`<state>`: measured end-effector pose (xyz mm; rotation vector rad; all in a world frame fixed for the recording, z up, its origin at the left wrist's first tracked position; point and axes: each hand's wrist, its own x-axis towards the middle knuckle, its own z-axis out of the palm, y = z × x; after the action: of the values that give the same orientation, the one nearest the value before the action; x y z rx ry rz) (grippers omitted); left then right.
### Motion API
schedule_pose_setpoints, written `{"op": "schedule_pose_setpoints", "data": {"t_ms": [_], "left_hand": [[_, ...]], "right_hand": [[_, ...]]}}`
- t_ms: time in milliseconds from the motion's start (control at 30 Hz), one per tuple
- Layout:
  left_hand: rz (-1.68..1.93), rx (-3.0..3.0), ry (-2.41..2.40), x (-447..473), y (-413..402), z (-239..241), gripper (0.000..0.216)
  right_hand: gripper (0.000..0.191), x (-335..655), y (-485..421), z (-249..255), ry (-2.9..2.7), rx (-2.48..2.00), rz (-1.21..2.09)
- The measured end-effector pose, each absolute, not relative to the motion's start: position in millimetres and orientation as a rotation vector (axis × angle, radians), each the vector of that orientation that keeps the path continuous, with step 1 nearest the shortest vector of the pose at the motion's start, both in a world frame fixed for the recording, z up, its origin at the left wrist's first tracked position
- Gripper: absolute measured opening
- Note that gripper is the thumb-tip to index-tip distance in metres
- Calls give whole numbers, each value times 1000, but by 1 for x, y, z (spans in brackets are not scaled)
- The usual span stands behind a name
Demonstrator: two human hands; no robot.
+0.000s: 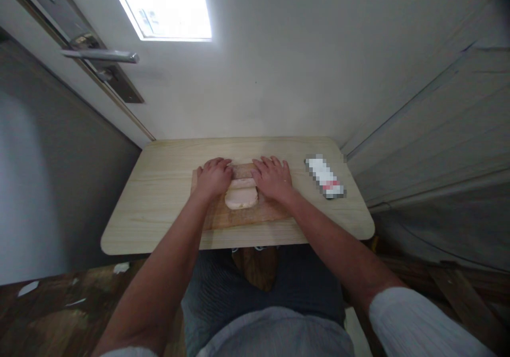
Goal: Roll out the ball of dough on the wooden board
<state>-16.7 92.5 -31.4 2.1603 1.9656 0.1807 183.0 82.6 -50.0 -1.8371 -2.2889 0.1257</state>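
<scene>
A flat, pale piece of dough [241, 198] with a rounded near edge lies on a brown wooden board [227, 220]. Across its far side runs a pale bar [243, 183] that looks like a rolling pin; its ends are hidden beneath my hands. My left hand [215, 175] rests palm down at the bar's left end, fingers stretched forward over the board. At the right end my right hand [273, 176] lies palm down, its fingers spread and pointing away from me. Neither hand shows a closed grip.
The board lies on a light wooden table [139, 203] with rounded corners. A blurred-out oblong item [324, 176] is on its right side. Behind the table stands a white door [258, 81] with a metal handle [103, 55]. Scraps litter the floor at lower left.
</scene>
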Motion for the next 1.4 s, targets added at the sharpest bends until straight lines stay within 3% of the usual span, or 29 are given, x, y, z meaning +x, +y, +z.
{"op": "schedule_pose_setpoints", "data": {"t_ms": [1400], "left_hand": [[351, 2299, 2033, -9, 48, -28, 45]], "right_hand": [[47, 186, 38, -47, -2201, -1758, 29]]}}
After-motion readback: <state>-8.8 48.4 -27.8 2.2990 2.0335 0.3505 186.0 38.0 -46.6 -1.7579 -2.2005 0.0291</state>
